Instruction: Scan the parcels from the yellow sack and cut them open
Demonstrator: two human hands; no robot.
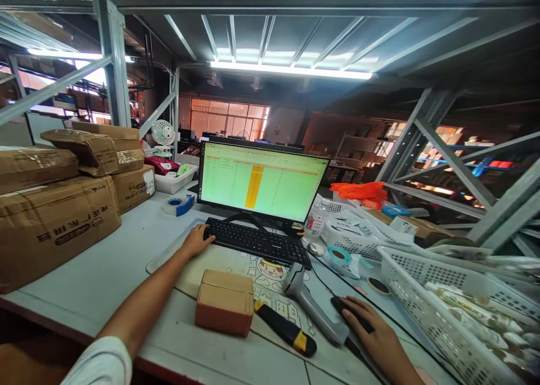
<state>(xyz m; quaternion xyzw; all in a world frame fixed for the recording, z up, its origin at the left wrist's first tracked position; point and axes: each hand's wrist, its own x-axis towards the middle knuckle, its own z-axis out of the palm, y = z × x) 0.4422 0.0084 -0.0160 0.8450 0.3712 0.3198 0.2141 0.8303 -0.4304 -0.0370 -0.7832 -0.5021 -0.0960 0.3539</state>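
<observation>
My left hand rests open at the left end of a black keyboard, fingers on or beside its keys. On the right, my right hand is curled over a black computer mouse. Between my arms a small brown cardboard box sits on the desk mat. Beside it lie a black-and-yellow utility knife and a grey barcode scanner, whose handle end is close to my right hand. Behind the keyboard stands a monitor showing a spreadsheet with one orange column.
Large cardboard boxes are stacked at the left. A blue tape dispenser stands left of the monitor, near a white basket of packets. White plastic baskets line the right side. Metal rack posts frame the desk.
</observation>
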